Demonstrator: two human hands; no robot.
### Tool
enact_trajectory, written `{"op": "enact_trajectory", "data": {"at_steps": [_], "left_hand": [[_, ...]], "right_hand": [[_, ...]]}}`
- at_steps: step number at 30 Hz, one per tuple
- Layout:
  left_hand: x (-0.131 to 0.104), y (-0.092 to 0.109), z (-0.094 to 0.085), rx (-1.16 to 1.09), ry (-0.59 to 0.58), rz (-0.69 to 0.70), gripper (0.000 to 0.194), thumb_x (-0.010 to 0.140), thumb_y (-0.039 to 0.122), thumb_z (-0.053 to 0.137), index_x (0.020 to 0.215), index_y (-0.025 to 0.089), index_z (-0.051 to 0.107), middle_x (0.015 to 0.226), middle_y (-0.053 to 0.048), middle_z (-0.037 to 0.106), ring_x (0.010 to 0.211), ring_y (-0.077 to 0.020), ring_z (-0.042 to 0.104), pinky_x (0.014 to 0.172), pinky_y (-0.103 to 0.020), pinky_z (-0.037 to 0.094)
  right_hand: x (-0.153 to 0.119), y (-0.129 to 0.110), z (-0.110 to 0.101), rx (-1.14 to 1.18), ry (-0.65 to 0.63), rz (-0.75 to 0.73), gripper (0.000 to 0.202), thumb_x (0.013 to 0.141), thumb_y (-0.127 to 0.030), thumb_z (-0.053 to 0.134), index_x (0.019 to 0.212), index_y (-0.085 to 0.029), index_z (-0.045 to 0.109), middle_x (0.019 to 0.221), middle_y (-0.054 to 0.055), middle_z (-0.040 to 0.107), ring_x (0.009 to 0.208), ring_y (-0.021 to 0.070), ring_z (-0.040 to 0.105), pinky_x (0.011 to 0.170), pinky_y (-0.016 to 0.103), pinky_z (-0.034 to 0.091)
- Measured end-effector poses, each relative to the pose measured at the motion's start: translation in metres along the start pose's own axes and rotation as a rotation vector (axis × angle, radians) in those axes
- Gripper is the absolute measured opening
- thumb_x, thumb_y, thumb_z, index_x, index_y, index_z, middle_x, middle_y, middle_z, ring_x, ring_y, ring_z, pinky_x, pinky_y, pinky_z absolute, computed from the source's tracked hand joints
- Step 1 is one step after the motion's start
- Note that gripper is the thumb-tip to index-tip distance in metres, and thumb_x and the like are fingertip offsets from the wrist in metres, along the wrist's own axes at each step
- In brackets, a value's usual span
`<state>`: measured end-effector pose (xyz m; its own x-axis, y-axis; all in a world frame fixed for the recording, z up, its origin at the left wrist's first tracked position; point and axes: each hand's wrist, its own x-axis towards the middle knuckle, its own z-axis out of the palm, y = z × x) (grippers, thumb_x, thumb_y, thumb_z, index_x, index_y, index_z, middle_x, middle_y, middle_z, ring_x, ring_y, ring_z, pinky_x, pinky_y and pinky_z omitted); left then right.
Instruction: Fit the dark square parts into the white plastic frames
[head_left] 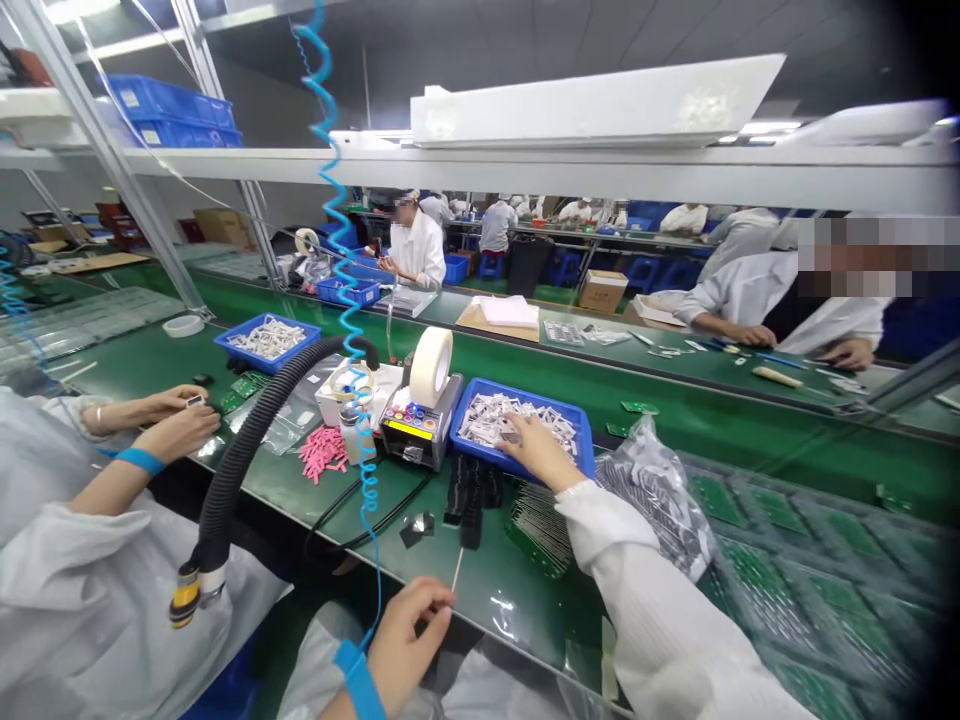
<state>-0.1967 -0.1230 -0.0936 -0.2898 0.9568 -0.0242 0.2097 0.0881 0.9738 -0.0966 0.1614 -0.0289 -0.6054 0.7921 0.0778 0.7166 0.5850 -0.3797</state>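
Note:
My right hand [536, 448] reaches over the near edge of a blue tray [589, 450] and touches small white parts [480, 415] heaped in it. Its fingers are partly spread; whether one is pinched is too small to tell. At the table's front edge, my left hand [412, 620], with a blue wrist strap, has thumb and fingers round the end of a thin white stick [458, 572]. Black strips [471, 500] lie below the tray, and a stack of green circuit boards [540, 530] sits to their right. A tape dispenser [420, 430] stands left of the tray.
Pink pieces [324, 453] and a bottle [358, 440] are left of the dispenser. A black hose [247, 430] and blue coiled cord [349, 300] cross the left side. A plastic bag [660, 490] and trayed boards [795, 580] lie right. A co-worker's hands [180, 425] work at left.

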Motion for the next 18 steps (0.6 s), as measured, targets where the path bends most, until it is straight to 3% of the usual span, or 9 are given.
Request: {"op": "enact_trajectory", "data": {"at_steps": [6,11,18], "left_hand": [[-0.011,-0.006,-0.015,-0.042,0.014,-0.111,0.026,0.082,0.036,0.049,0.082,0.016,0.065,0.085,-0.009,0.062,0.081,-0.0205,0.059,0.073,-0.03,0.045],[-0.015,-0.017,-0.02,-0.141,0.05,-0.172,0.029,0.08,0.043,0.051,0.081,0.017,0.065,0.083,-0.008,0.063,0.081,-0.0211,0.058,0.076,-0.032,0.045],[-0.013,-0.016,-0.013,-0.269,0.055,-0.216,0.032,0.076,0.047,0.057,0.079,0.017,0.066,0.08,-0.007,0.065,0.079,-0.0207,0.059,0.077,-0.033,0.046]], "right_hand": [[0.023,0.009,0.01,-0.084,-0.075,-0.001,0.03,0.088,-0.033,0.054,0.113,-0.016,0.054,0.113,0.007,0.057,0.097,0.0189,0.058,0.083,0.041,0.049],[0.023,0.028,-0.01,-0.059,0.015,0.054,0.025,0.088,-0.033,0.054,0.104,-0.014,0.059,0.105,0.006,0.061,0.093,0.0172,0.06,0.082,0.038,0.05],[0.005,0.06,-0.03,-0.028,0.176,0.256,0.023,0.087,-0.034,0.055,0.095,-0.013,0.06,0.094,0.003,0.063,0.086,0.0158,0.061,0.078,0.036,0.05]]}}
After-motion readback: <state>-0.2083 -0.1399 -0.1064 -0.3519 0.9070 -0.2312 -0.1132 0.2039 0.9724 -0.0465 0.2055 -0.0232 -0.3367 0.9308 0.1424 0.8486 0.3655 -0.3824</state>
